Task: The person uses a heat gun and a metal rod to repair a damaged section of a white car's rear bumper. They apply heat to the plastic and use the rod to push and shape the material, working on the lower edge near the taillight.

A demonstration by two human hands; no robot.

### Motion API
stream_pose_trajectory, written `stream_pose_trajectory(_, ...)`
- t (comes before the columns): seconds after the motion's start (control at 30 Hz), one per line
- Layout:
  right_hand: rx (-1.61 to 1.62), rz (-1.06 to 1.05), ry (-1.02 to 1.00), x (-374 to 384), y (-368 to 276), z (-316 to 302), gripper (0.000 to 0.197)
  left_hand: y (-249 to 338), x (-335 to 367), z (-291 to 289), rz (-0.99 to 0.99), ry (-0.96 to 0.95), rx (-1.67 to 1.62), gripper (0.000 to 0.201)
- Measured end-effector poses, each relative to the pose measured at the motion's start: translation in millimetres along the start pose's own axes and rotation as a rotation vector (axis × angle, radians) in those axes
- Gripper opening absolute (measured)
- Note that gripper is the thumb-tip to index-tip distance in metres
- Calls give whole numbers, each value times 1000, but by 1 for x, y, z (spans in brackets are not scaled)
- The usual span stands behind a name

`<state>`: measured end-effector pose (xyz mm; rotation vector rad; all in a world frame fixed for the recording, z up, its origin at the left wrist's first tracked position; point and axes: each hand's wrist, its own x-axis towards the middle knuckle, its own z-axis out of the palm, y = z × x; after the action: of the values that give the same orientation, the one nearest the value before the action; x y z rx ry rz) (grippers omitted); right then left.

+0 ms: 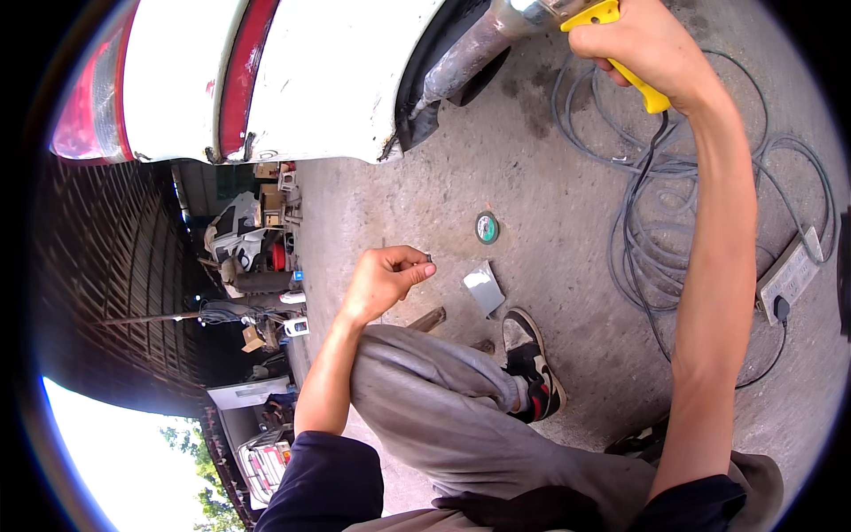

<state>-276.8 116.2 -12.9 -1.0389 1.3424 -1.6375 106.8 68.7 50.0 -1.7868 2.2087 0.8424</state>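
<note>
My right hand [645, 53] is closed around the yellow handle of a corded hot-air gun [470, 55], whose scorched metal barrel tapers to a thin nozzle. That nozzle points down and left, close to the dark lower edge of a white car bumper [328, 75] with a red stripe. Lower down, in front of my bent knee, my left hand [387, 279] is pinched together. A small dark bit shows between its thumb and forefinger, too little to name. It is apart from the bumper and the gun.
On the concrete lie a round green-labelled disc [487, 227], a silvery sheet [483, 288] and a wood piece [427, 319]. Coiled grey cable [647, 239] spreads at the right beside a power strip [789, 275] with a plug in it. My shoe [532, 368] is below. Cluttered shelves [270, 213] stand left.
</note>
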Motion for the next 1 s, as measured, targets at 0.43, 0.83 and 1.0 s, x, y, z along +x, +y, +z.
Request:
stream_pose_trajectory(0.43, 83, 37, -23, 12, 0, 7, 9, -5, 1, -1, 11, 4, 35, 25)
stream_pose_trajectory(0.83, 128, 31, -39, 0, -10, 6, 10, -2, 0, -2, 14, 4, 50, 24)
stream_pose_trajectory(1.0, 103, 70, -23, 2, -10, 9, 9, 0, -1, -2, 11, -1, 36, 23)
